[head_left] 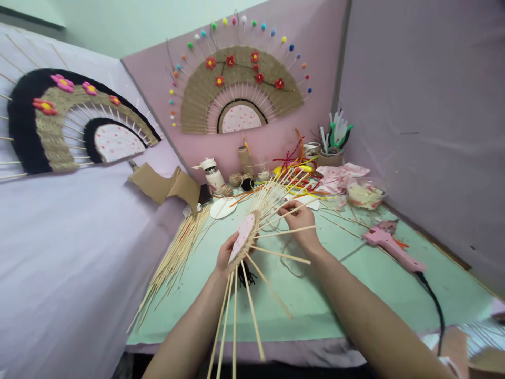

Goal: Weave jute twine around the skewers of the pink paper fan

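Note:
My left hand (225,250) is closed round the back of a half-round fan base (243,237), which has a dotted white face and a twine-wrapped curved edge. Thin wooden sticks (282,255) fan out from that edge, away from me, to the right and down toward me. A black tassel-like bundle of yarn (245,275) hangs below the base. Among the sticks on the right side, the fingers of my right hand (296,218) pinch a thin strand of twine (290,266), which loops down over the table. The fingertips are partly hidden by sticks.
Loose sticks (177,258) lie at the left, near folded cardboard (165,184). A pink glue gun (394,247) with a black cord rests at the right. Behind are a white bottle (213,173), yarn balls, colourful pipe cleaners and a plastic tub (365,193). Decorated fans (240,68) hang on the panels.

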`<state>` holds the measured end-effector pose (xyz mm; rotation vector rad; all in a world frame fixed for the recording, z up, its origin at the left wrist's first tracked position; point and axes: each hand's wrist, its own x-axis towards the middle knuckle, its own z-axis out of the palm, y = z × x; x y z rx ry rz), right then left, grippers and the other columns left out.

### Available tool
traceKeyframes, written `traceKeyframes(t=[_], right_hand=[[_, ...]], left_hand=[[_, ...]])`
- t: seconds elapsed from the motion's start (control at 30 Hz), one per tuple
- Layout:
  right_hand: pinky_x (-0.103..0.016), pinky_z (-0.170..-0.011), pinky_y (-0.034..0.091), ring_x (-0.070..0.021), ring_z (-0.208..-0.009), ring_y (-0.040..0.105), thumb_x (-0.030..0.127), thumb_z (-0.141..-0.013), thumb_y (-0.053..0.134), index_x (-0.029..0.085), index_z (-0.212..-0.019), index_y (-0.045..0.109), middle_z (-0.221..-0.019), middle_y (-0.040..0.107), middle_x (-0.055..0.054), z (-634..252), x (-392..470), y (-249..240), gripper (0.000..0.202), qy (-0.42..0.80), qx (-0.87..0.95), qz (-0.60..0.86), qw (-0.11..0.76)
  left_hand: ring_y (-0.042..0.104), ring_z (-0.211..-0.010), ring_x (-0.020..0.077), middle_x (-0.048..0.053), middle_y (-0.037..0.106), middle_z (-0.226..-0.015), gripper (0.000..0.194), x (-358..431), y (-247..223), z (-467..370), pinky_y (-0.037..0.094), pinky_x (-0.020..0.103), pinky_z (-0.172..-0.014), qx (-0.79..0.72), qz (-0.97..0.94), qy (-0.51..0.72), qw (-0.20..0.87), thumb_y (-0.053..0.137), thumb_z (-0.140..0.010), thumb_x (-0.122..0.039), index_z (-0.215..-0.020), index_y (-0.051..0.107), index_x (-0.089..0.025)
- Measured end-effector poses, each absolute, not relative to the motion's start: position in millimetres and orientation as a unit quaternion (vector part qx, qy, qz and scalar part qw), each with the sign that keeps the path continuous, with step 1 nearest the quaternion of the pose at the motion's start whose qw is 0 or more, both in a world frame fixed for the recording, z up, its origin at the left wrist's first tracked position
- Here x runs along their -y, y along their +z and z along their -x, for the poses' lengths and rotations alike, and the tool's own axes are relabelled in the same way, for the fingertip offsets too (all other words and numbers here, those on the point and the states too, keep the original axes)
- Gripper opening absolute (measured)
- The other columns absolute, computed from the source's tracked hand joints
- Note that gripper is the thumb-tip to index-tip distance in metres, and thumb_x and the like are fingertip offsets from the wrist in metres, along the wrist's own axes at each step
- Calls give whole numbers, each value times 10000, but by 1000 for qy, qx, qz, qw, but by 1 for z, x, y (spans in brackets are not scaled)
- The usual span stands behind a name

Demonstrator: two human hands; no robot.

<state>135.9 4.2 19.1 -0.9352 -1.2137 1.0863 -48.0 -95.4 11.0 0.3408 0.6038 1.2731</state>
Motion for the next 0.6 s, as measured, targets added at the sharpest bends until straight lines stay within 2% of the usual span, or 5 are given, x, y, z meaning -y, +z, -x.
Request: traceKeyframes(t=[0.2, 0.33, 0.5, 0.6], right_hand=[[-369, -695, 510, -219, -703, 650, 284, -687, 635, 210, -714, 598, -714, 654, -33, -137, -8, 10, 87, 446, 567, 405, 562], [-424, -862, 464, -262, -889, 621, 237, -655, 691, 227, -732, 669, -873, 663, -62, -136, -1, 12, 81, 408, 617, 389, 549], [-403, -950, 441, -241, -1032, 611, 292, -800, 633, 265, -956, 709, -1042, 683, -56, -129, 16, 21, 176, 453, 701, 246, 493], [-362, -853, 494, -208, -924, 657, 317, -820, 624, 262, -1049, 685, -959, 714, -36, -125, 21, 20, 244, 513, 700, 214, 449]], left_hand=[[715, -762, 203, 169, 690, -975, 459, 96, 13, 51, 603, 295, -703, -328, -148, 588, 724, 417, -921, -315, -1325, 463, -100], [712, -773, 196, 166, 689, -981, 474, 96, 16, 50, 598, 281, -700, -317, -130, 585, 735, 419, -929, -317, -1347, 453, -98], [718, -789, 199, 148, 722, -922, 479, 94, 14, 46, 585, 288, -747, -310, -100, 601, 729, 367, -934, -238, -1378, 409, -64], [723, -799, 195, 125, 741, -904, 461, 93, 12, 45, 566, 308, -823, -312, -105, 617, 715, 357, -932, -201, -1371, 420, -74]])
